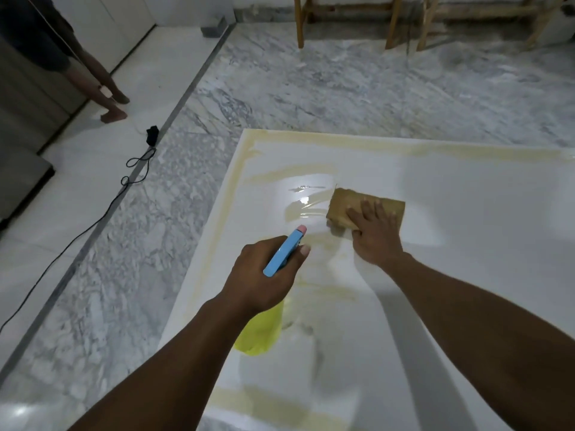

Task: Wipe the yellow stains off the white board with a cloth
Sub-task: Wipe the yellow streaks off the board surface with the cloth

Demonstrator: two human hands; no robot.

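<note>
A marble floor runs out to wooden legs at twelve o'clock, and the white board lies flat on it, filling the view from the centre toward four o'clock. Yellow stains band the board's far and left edges, with fainter smears nearer the middle. The right hand lies flat with fingers spread, pressing a tan cloth onto the board beside a wet, shiny patch at the cloth's nine o'clock. The left hand is closed around a spray bottle — blue head pointing toward that patch, yellow body below the wrist. The step in hand looks like wetting and wiping the inner smear; next, the cloth probably needs firm strokes toward nine o'clock, then out to the edge bands. The bottle's trigger is hidden by the fingers, so whether it is being squeezed is unclear. A person's legs stand at ten o'clock, cut off by the frame — a black cord trails nearby.
</note>
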